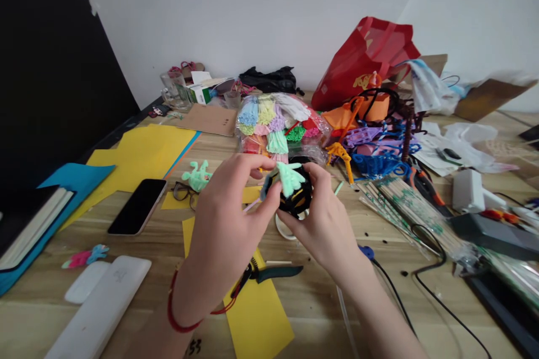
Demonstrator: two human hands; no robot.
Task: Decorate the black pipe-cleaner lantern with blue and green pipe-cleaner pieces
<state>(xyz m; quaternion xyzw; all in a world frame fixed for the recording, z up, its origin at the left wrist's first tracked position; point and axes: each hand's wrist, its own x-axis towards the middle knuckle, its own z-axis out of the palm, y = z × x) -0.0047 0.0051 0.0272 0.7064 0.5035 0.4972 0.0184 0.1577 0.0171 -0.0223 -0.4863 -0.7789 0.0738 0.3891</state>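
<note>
Both my hands are raised over the wooden table (138,247), working on one small black fuzzy pipe-cleaner piece (297,199) with a mint-green hand-shaped pipe-cleaner part (289,177) on top. My left hand (229,219) pinches its left side with thumb and fingers, a red string around the wrist. My right hand (326,219) cups and grips the black piece from the right and below. A second mint-green pipe-cleaner figure (197,175) lies on the table to the left.
A black phone (138,206), glasses (184,192), yellow paper sheets (145,151), a white case (101,305), pliers (269,274), a bag of coloured pipe cleaners (273,123), a red bag (366,56), wooden sticks (410,207), cables and a notebook (25,230) crowd the table.
</note>
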